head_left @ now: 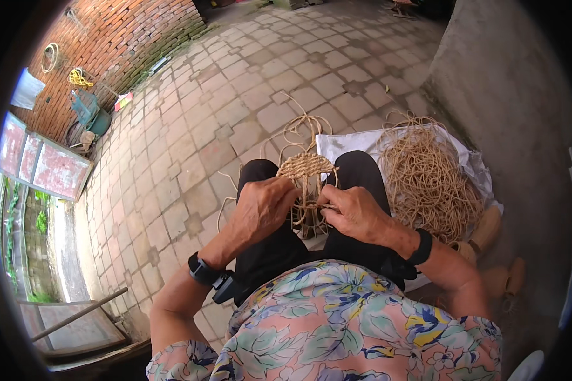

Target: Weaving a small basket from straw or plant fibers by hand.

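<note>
Between my knees is a half-round piece of tightly woven straw rope (304,166), with its curved edge away from me. Loose cords run from it toward my lap, and a few long ends trail over the paving beyond. My left hand (260,204) is closed at the piece's lower left, its fingertips pinching the cords. To the right, my right hand (354,214) pinches a strand between thumb and forefinger, a little below the woven edge. The fingers partly hide how the cords cross.
A large tangled heap of straw rope (429,181) lies on a white sheet (346,147) by my right knee. Tan, rounded objects (487,230) lie beyond its near edge. A grey wall (508,95) rises at right; a brick wall (117,44) stands far left.
</note>
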`<state>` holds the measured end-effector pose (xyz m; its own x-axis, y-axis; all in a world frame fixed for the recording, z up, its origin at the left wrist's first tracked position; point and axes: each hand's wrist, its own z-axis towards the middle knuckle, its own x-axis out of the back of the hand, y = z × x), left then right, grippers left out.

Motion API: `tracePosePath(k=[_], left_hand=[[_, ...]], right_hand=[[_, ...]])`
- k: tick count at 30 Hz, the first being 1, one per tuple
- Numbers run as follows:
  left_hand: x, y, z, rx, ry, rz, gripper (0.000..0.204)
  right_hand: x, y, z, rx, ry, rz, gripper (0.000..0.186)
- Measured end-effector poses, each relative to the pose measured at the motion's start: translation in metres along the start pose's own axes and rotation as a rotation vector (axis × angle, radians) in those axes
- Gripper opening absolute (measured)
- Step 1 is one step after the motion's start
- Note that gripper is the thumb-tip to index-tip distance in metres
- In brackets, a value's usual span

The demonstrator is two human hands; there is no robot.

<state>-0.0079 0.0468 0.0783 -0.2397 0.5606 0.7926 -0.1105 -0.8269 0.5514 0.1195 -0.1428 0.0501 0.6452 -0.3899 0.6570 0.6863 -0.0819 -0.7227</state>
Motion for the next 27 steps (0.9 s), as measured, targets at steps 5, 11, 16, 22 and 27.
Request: tracePosePath(k=[5, 11, 16, 22, 27], left_hand=[[-0.028, 0.007, -0.040, -0.019, 0.005, 0.353, 0.023], [-0.052, -0.009, -0.052, 0.014, 0.077, 0.406, 0.022], [-0.053, -0.003, -0.055, 0.024, 0.133, 0.363, 0.020], [-0.058, -0.009, -0.056, -0.025, 0.174, 0.333, 0.018], [-0.044, 0.002, -0.055, -0.086, -0.019, 0.164, 0.013]], right_hand=[[0.000, 0.004, 0.003, 0.021, 0.017, 0.014, 0.012], [0.000, 0.003, 0.006, -0.005, 0.010, 0.001, 0.011], [-0.001, 0.004, 0.006, -0.012, 0.017, 0.026, 0.010], [-0.002, 0.003, 0.009, 0.003, 0.022, 0.010, 0.009], [-0.001, 0.006, 0.014, 0.029, 0.039, 0.039, 0.006]])
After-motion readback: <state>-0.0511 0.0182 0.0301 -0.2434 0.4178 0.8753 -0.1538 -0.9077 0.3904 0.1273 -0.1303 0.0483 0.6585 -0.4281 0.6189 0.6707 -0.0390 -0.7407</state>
